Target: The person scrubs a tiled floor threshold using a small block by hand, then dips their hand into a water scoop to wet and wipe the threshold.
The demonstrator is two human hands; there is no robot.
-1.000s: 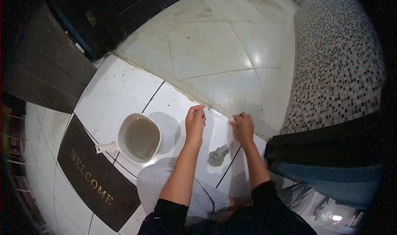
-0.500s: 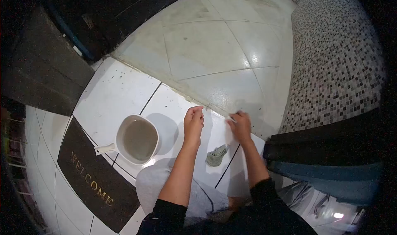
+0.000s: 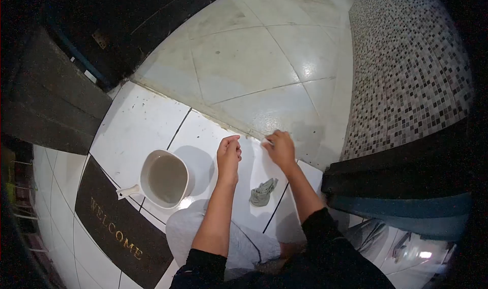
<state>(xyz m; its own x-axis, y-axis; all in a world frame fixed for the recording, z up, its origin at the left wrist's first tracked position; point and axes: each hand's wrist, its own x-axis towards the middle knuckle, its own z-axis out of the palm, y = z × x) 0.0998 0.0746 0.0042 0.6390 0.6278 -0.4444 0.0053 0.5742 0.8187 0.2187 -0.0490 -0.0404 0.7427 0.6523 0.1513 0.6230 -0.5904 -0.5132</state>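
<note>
My left hand point(image 3: 229, 157) is curled closed over the white tiled step point(image 3: 147, 116), near its far edge; nothing shows in its fingers. My right hand point(image 3: 281, 149) is at that same edge, its fingers pinched together. Something small and whitish shows at the fingertips, too blurred to name. Between my forearms a crumpled grey-green cloth point(image 3: 263, 193) lies on the tiles. To the left of my left arm stands a white dipper point(image 3: 189, 179) with a short handle, filled with murky greyish water.
A dark WELCOME mat point(image 3: 122, 228) lies at lower left. Beyond the step edge spreads a dull, stained tile floor point(image 3: 249, 60). A mosaic-patterned wall point(image 3: 406, 80) rises at right, and dark door panels point(image 3: 56, 95) stand at left.
My right hand has slid a little to the left along the step edge, closer to my left hand. The view has shifted slightly; cloth and dipper stay put.
</note>
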